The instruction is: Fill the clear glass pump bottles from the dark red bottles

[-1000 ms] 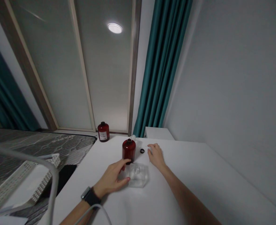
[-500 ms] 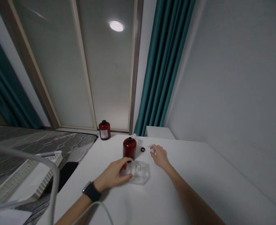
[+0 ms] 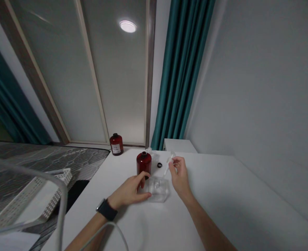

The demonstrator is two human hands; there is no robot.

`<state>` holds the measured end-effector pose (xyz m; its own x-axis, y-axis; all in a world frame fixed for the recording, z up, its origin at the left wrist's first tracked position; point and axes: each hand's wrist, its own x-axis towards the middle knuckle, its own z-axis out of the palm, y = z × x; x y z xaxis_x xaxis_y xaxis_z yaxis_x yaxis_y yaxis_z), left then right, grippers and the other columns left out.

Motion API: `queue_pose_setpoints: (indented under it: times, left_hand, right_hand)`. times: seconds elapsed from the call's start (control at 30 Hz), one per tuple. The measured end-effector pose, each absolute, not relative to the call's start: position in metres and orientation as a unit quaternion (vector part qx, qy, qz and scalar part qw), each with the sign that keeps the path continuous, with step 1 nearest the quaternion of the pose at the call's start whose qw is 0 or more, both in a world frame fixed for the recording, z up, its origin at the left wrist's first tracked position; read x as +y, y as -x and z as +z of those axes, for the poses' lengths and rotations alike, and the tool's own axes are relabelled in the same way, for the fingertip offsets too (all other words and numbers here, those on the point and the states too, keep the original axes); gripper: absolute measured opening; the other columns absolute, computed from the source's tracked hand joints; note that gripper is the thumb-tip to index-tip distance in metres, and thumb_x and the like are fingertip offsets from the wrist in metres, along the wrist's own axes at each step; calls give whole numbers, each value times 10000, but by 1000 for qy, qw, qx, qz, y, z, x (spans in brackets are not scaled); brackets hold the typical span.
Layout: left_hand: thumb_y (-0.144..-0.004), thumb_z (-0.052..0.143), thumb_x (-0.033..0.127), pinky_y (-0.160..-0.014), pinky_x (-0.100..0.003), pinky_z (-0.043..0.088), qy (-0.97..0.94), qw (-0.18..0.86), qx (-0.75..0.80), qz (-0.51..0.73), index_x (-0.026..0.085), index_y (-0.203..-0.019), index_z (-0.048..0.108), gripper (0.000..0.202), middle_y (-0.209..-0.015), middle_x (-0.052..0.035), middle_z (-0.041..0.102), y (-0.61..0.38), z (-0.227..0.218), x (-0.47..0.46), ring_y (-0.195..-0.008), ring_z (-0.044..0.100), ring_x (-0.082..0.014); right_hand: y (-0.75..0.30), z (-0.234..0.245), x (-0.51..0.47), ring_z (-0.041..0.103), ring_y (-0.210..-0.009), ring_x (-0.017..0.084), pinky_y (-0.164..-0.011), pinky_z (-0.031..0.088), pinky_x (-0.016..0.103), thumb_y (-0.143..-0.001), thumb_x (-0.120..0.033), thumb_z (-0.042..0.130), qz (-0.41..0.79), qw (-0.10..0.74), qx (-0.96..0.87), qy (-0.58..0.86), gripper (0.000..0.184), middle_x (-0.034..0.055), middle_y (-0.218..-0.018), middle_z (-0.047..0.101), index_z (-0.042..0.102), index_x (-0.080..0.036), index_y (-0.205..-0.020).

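Note:
My left hand [image 3: 131,188], with a dark watch on its wrist, curves around the left side of a clear, square-sided plastic bottle [image 3: 159,194] on the table. Thumb and index finger rest against the bottle. Just beyond those fingers stands an uncapped dark red bottle [image 3: 143,162]. In the fingertips of my right hand [image 3: 179,174] is a white pump dispenser [image 3: 169,161], tilted, its thin tube pointing down toward the clear bottle. Between the red bottle and the pump lies a small black ring-shaped cap [image 3: 159,165].
A second red bottle [image 3: 116,144], labelled and black-capped, stands at the table's far left corner. Clear crumpled plastic [image 3: 150,152] lies behind the nearer red bottle. White baskets [image 3: 28,202] sit at lower left. A pale cable [image 3: 112,223] and a grey curved bar [image 3: 61,209] cross the foreground.
My right hand has lifted the white pump dispenser off the table and tilted it toward the clear bottle. My left hand stays on the clear bottle, nearly unmoved.

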<state>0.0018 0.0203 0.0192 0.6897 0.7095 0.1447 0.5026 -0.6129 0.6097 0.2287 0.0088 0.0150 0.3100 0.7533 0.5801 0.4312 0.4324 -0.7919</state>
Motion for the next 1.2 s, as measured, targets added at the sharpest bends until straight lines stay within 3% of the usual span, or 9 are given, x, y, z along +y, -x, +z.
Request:
queue_pose_setpoints:
  times: [0.17, 0.3, 0.6, 0.9, 1.0, 1.1, 1.2]
  left_hand:
    - [-777, 714, 438, -697, -290, 446, -875, 261, 355, 202, 189, -1372, 416, 710, -868, -13, 620, -4, 3, 17, -772, 612, -217]
    - [-804, 676, 393, -650, -261, 429, -866, 277, 356, 215, 198, -1349, 444, 624, -858, -4, 604, -8, 4, 16, -730, 590, -191]
    - [-784, 703, 366, -637, -264, 409, -853, 305, 354, 233, 197, -1270, 429, 582, -835, 22, 559, -10, 4, 13, -704, 563, -173]
    - [-792, 705, 386, -694, -288, 436, -851, 310, 350, 238, 181, -1270, 434, 587, -877, -2, 567, -9, 5, 13, -768, 569, -192]
    - [-782, 708, 374, -695, -289, 437, -849, 314, 352, 239, 187, -1261, 438, 581, -895, -6, 569, -9, 6, 12, -769, 571, -192]
    - [-775, 705, 357, -679, -285, 433, -848, 314, 354, 239, 184, -1254, 440, 575, -892, -2, 565, -8, 5, 12, -747, 571, -186]
    - [-772, 710, 367, -667, -281, 430, -850, 309, 352, 241, 177, -1249, 446, 578, -888, -5, 568, -8, 6, 11, -743, 574, -187]
  right_hand:
    - [-210, 11, -9, 567, -942, 212, -855, 483, 368, -950, -253, 500, 55, 649, -603, 460, 96, 62, -1021, 563, 502, -235, -1044]
    - [-208, 8, -16, 559, -1079, 240, -931, 471, 421, -941, -169, 503, -31, 650, -629, 426, 173, 75, -1083, 544, 495, -251, -1093]
    - [-206, 5, -23, 566, -1058, 238, -896, 496, 408, -917, -111, 529, -58, 625, -664, 406, 220, 75, -1087, 537, 512, -257, -1080]
    - [-202, 0, -25, 568, -965, 210, -866, 494, 370, -798, -106, 571, 90, 590, -682, 423, 279, 40, -1008, 530, 436, -249, -996]
    - [-202, -5, -23, 563, -993, 214, -907, 480, 381, -748, -114, 578, 164, 588, -655, 445, 448, 49, -1054, 524, 410, -243, -1143]
    - [-203, -7, -24, 558, -1012, 216, -973, 452, 413, -732, -106, 556, 237, 549, -669, 442, 718, 54, -1075, 531, 285, -227, -1385]
    - [-205, -5, -25, 535, -1047, 221, -1029, 415, 435, -725, -100, 541, 268, 506, -691, 441, 783, 61, -1092, 523, 263, -216, -1447]
